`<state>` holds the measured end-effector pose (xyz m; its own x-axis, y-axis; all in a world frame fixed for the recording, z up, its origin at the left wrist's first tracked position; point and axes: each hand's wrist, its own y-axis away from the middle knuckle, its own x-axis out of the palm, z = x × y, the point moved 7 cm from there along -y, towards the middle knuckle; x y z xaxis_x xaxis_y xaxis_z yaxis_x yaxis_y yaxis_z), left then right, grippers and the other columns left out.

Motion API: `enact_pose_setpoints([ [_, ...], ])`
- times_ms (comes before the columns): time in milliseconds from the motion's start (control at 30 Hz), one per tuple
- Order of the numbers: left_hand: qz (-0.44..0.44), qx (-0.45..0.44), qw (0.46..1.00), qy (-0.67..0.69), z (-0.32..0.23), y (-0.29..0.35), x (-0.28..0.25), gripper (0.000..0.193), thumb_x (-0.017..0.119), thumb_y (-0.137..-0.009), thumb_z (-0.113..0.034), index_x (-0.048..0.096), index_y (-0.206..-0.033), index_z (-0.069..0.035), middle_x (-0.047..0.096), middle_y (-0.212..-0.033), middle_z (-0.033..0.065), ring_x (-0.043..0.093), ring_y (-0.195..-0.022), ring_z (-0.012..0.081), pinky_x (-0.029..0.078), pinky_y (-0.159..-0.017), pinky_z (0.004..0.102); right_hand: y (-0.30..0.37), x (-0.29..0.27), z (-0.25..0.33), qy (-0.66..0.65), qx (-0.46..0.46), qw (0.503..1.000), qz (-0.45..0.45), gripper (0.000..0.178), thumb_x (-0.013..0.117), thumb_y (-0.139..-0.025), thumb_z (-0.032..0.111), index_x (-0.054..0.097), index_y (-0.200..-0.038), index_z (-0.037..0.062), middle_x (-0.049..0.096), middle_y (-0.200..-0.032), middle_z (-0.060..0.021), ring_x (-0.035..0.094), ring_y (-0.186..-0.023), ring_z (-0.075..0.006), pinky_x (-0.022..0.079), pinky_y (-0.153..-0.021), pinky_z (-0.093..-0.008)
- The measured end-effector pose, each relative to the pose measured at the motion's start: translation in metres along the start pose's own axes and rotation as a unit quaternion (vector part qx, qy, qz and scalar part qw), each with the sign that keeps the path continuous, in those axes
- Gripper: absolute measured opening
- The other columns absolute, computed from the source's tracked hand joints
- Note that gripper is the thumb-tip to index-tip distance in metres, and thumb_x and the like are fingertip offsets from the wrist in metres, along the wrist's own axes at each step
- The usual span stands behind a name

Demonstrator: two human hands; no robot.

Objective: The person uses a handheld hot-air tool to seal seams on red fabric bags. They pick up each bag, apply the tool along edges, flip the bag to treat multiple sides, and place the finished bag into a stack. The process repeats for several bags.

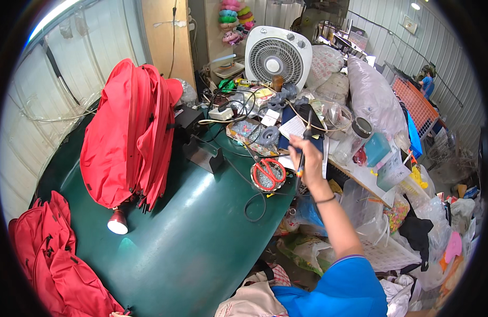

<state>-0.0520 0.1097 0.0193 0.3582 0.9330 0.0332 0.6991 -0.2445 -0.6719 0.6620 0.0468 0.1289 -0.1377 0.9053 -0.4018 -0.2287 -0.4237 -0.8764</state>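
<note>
My right hand (309,164) is raised over the table's right edge. Between its thumb and fingers is a slim black corded tool, shaped like a soldering iron (308,132), its dark end pointing up and away. Only a few fingertips of my left hand (119,314) show at the lower left edge, against red fabric pieces (48,259) with small black fittings. The rest of that hand is out of the picture. Left of my right hand, orange-handled scissors (268,171) lie on a round dish of small metallic bits.
A tall stack of red fabric (130,132) stands on the green table (175,259), with a small lit lamp (117,221) below it. Nearby sits a black angled bracket (203,154). Cables and small parts crowd the back, before a white fan (278,57). Plastic bags (370,95) pile up right.
</note>
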Motion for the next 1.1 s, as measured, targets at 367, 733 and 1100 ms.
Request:
enact_pose_setpoints([
  [367, -0.023, -0.056, 0.998, 0.005, 0.027, -0.009, -0.019, 0.068, 0.072, -0.082, -0.009, 0.037, -0.14, 0.002, 0.062, -0.102, 0.0188, 0.062, -0.082, 0.031, 0.053, -0.072, 0.0418, -0.011, 0.076, -0.107, 0.211, 0.051, 0.943, 0.253, 0.044, 0.069, -0.072, -0.006, 0.05, -0.109, 0.009, 0.069, -0.09, -0.0191, 0.067, -0.092, -0.0409, 0.049, -0.092, -0.0493],
  [733, -0.042, -0.126, 0.991, 0.026, 0.049, -0.007, -0.026, 0.073, 0.071, -0.082, -0.006, 0.03, -0.142, 0.001, 0.061, -0.097, 0.0182, 0.06, -0.074, 0.0287, 0.052, -0.065, 0.0398, -0.049, 0.055, -0.108, 0.156, 0.052, 0.979, 0.12, 0.026, 0.051, -0.088, -0.006, 0.053, -0.109, 0.0102, 0.067, -0.098, -0.0198, 0.066, -0.094, -0.0445, 0.052, -0.076, -0.049],
  [1100, -0.07, -0.182, 0.981, 0.018, 0.061, -0.003, -0.045, 0.079, 0.07, -0.081, -0.004, 0.023, -0.143, 0.0, 0.059, -0.093, 0.0176, 0.059, -0.067, 0.0265, 0.052, -0.058, 0.0379, -0.112, 0.014, -0.095, 0.053, 0.085, 0.992, -0.075, 0.019, 0.062, -0.094, 0.002, 0.053, -0.11, 0.0074, 0.068, -0.087, -0.0153, 0.069, -0.077, -0.033, 0.05, -0.067, -0.0431],
])
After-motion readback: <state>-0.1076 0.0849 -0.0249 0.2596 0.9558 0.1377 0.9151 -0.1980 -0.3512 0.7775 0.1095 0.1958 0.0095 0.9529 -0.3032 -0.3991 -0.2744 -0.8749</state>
